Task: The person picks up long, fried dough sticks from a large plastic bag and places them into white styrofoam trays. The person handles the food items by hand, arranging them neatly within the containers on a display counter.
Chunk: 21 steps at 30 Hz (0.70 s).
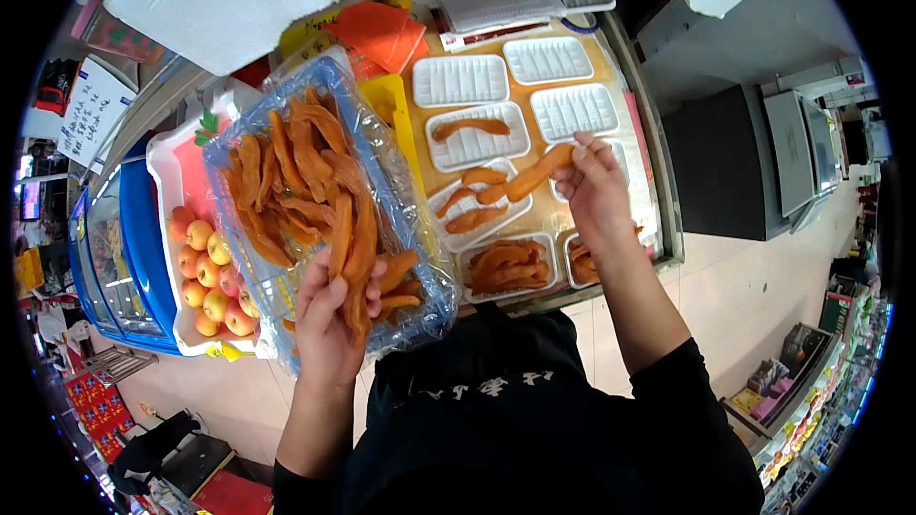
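My left hand (329, 319) grips several long orange dried fruit strips (355, 262) at the near end of a blue wire basket (250, 119) lined with clear plastic and heaped with more strips. My right hand (593, 186) pinches one orange strip (534, 175) above the white foam trays on the counter. One tray (477, 136) holds a single strip, a tray (477, 202) below it holds a few, and a near tray (508, 265) is filled with strips. Three trays (546, 59) at the back hold nothing.
A white foam box (186, 257) of red and yellow apples sits left of the basket, beside a blue freezer cabinet (134, 257). A stack of spare trays (515, 0) lies at the counter's back. A dark cabinet (725, 172) stands right; shop shelves (811, 401) at lower right.
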{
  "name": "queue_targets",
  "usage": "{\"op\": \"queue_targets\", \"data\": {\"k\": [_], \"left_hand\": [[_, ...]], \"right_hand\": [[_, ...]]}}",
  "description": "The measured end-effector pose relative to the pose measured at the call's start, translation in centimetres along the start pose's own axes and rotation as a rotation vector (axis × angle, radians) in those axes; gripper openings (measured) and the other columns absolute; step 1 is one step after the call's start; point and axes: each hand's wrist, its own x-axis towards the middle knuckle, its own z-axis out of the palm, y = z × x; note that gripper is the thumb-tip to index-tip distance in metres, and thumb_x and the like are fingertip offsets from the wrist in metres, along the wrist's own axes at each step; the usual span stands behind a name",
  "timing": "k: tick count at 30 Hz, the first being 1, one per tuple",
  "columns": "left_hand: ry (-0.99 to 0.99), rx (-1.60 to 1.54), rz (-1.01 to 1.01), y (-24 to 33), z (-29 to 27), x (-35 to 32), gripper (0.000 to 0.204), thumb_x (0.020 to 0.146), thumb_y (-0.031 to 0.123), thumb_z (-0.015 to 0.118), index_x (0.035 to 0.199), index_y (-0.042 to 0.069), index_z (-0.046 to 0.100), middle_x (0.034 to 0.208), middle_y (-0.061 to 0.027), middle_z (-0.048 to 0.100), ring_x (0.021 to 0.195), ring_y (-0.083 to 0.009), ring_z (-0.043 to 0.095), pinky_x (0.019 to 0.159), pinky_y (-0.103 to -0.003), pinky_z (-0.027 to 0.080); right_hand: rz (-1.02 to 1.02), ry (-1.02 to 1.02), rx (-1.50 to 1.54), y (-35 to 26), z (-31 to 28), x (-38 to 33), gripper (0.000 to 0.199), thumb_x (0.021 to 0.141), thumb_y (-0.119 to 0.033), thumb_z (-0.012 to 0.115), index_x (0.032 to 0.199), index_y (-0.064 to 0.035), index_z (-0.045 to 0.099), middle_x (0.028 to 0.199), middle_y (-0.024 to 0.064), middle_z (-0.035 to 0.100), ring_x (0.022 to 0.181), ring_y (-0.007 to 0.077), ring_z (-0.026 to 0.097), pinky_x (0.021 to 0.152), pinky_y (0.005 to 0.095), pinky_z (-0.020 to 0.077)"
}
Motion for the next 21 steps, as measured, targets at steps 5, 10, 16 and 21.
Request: {"op": "queue_targets", "data": {"k": [5,10,16,21], "left_hand": [[-0.004,-0.057,-0.018,-0.4,-0.5,-0.7,0.048,0.080,0.023,0.057,0.122,0.002,0.046,0.102,-0.0204,0.061,0.078,-0.0191,0.057,0.066,-0.028,0.048],[-0.005,-0.081,-0.067,-0.6,-0.4,-1.4,0.047,0.081,0.023,0.055,0.122,0.003,0.046,0.103,-0.0215,0.060,0.078,-0.0205,0.058,0.067,-0.029,0.048],[-0.018,-0.056,-0.083,-0.6,-0.3,-1.3,0.046,0.081,0.022,0.055,0.122,0.002,0.046,0.103,-0.0218,0.061,0.079,-0.0212,0.058,0.068,-0.029,0.048],[-0.015,-0.026,-0.110,-0.7,-0.4,-1.2,0.050,0.081,0.024,0.057,0.124,0.003,0.045,0.104,-0.0219,0.061,0.080,-0.0226,0.059,0.069,-0.030,0.049]], "right_hand": [[0.242,0.116,-0.209,6.5,-5.0,2.7,0.014,0.088,-0.007,0.058,0.101,-0.0044,0.056,0.087,0.0042,0.060,0.070,0.0143,0.062,0.065,0.0259,0.0539],[0.363,0.054,-0.345,10.4,-5.4,3.0,0.015,0.086,-0.001,0.058,0.102,-0.0036,0.055,0.089,0.0065,0.060,0.076,0.0180,0.064,0.070,0.0285,0.0559],[0.371,-0.020,-0.494,12.7,-4.2,3.6,0.018,0.085,0.002,0.058,0.102,-0.0034,0.052,0.090,0.0073,0.058,0.075,0.0183,0.064,0.065,0.0281,0.0563],[0.078,-0.232,-0.871,16.2,-6.3,5.3,0.019,0.087,-0.002,0.058,0.103,-0.0054,0.050,0.096,0.0068,0.058,0.075,0.0196,0.065,0.063,0.0275,0.0565]]}}
